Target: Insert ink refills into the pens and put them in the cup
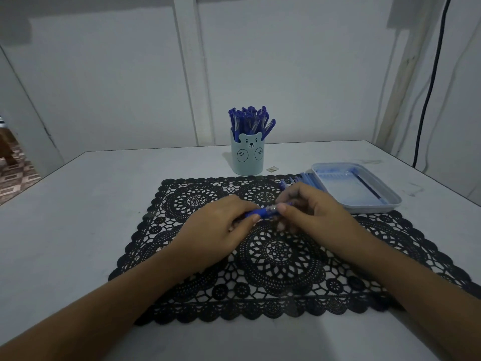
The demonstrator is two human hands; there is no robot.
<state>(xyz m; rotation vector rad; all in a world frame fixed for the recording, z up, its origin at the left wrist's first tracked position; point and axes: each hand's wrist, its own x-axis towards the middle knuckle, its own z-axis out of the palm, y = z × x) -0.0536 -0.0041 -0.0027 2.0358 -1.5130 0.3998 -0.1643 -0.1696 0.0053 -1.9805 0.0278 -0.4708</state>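
Over the black lace placemat in the middle of the white table, the left hand and right hand each pinch one blue plastic pen, holding it nearly level between them. A pale blue bear-faced cup packed with blue capped pens stands toward the far edge. A pale blue rectangular tray near the right edge holds a dark ink refill.

The pen: glossy blue plastic, clear section mid-barrel. The cup: smooth matt pale-blue plastic. The tray: smooth light plastic, blue-stained inside. The mat: black openwork lace pattern, slight sheen. The surface: white, smooth, matt, scuffed.
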